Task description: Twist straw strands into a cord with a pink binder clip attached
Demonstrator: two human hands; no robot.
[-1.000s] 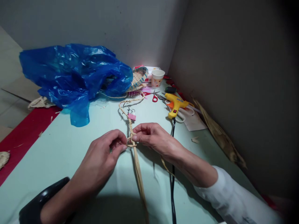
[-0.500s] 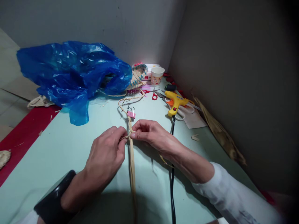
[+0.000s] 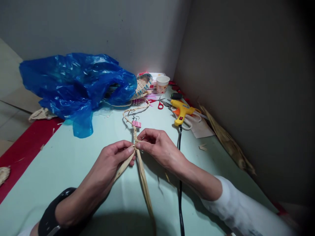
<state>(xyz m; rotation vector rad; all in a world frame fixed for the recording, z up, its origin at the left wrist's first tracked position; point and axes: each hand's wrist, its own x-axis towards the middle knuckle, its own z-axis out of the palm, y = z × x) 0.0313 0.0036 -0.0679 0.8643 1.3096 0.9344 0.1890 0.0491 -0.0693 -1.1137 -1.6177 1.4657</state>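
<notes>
A braid of pale dried plant strips (image 3: 135, 131) runs down the middle of the table, its far end curling away behind a pink binder clip (image 3: 136, 124) on it. At its near end, my left hand (image 3: 112, 160) pinches one strip between thumb and fingers; that strip slants down to the left beneath the hand. My right hand (image 3: 158, 146) is closed in a pinch on another strip, right beside the left fingertips. Between the hands, a long loose strip (image 3: 145, 183) hangs toward me, slanting slightly right.
At the back left lies a blue plastic bag (image 3: 81, 85) beside a woven piece (image 3: 142, 83) with teal stitching. A paper cup (image 3: 162, 85), red-handled scissors (image 3: 160, 105) and a yellow glue gun (image 3: 181, 111) sit farther right; its black cord (image 3: 180, 196) runs toward me. Walls bound the back and right.
My left hand has turned so its thumb shows, and a strip now slants down-left from it. The middle strip's near end has swung right. My right hand keeps its pinch.
</notes>
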